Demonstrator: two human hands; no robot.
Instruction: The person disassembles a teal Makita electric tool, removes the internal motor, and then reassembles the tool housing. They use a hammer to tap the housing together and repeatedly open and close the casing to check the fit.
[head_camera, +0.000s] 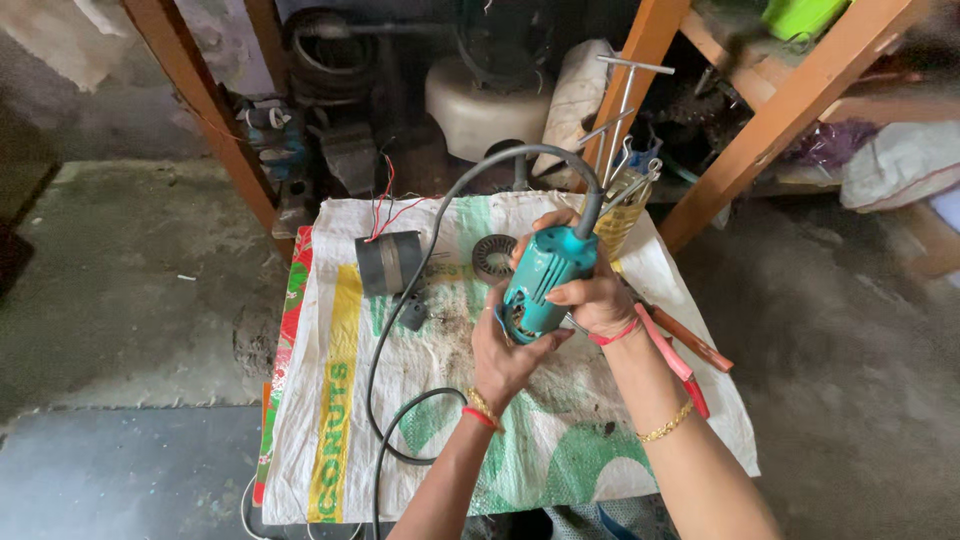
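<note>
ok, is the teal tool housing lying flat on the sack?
No, both hands, left hand and right hand, hold the teal housing up above the woven sack.

Soft, even daylight, no glare; faint shadows under the hands. Centre is sharp, the shelf (800, 90) at top right is blurred, and wide-angle bending shows at the edges

Both hands, left hand (505, 355) and right hand (590, 295), clasp a teal power-tool housing (545, 275) above a woven sack (440, 400).

head view, steeply downward, close
</note>
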